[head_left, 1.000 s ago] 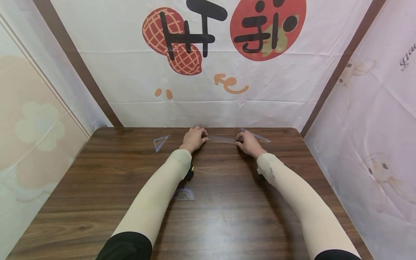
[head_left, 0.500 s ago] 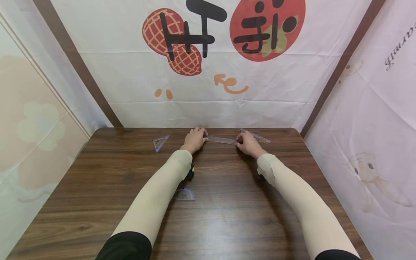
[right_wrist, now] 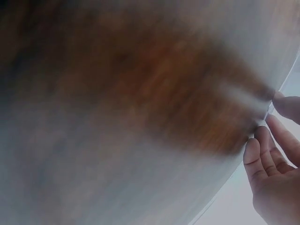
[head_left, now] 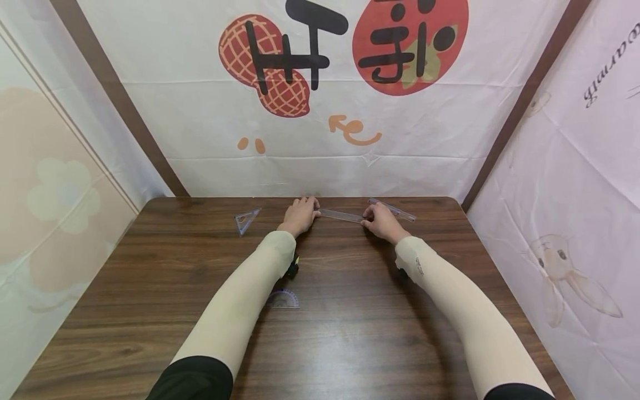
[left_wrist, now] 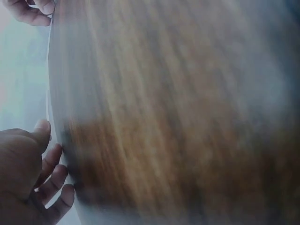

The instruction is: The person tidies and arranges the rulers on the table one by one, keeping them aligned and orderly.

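Observation:
At the far edge of the dark wooden table [head_left: 350,322], a clear straight ruler [head_left: 341,215] is held between both hands. My left hand [head_left: 300,214] pinches its left end and my right hand [head_left: 381,221] pinches its right end, fingers curled. In the blurred left wrist view the left hand [left_wrist: 28,173] sits at the bottom left, with the right hand's fingertips [left_wrist: 33,11] at the top left. The right wrist view is also blurred and shows the right hand [right_wrist: 274,164] with curled fingers at the table's edge.
A second clear ruler [head_left: 397,210] lies just behind my right hand. A small clear set square [head_left: 246,220] lies at the far left, and a protractor [head_left: 284,299] lies beside my left forearm. Printed cloth walls close in the back and both sides.
Both hands and the ruler stay where they were. The printed cloth on the right has shifted.

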The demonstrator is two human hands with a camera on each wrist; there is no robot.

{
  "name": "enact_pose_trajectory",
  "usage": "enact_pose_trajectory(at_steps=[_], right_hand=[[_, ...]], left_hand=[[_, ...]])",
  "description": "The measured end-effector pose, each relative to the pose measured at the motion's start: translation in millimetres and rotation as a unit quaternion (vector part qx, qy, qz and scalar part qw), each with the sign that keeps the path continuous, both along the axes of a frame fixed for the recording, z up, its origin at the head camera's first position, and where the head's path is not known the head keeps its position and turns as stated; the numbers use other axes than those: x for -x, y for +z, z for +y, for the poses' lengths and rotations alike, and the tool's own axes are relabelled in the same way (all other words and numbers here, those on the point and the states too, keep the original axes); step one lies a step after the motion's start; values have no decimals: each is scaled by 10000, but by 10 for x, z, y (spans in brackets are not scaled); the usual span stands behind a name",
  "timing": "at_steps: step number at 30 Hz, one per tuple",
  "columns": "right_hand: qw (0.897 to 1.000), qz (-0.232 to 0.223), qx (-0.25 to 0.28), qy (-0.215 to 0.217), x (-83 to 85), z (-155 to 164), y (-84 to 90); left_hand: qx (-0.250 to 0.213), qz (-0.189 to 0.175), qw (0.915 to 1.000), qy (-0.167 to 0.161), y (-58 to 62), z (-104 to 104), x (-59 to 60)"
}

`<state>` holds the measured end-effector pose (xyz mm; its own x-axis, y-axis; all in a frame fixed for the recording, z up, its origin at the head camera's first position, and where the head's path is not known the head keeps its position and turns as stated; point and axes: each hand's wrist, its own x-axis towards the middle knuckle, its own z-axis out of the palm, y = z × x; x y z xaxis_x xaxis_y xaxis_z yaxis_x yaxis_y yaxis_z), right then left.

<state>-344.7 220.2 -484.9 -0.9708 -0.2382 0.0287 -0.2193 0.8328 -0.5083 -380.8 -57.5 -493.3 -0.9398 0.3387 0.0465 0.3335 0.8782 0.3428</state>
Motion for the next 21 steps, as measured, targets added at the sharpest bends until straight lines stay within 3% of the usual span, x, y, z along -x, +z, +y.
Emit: enact_pose_trajectory(at_steps=[8,21], right_hand=[[9999,85,-47,96,29,15,-64],[9998,61,-19,180,8,5,-44]], left_hand=[[-250,-120,9996,-19,-31,-19,14],[-188,-48,9997,-131,16,-6,-9]])
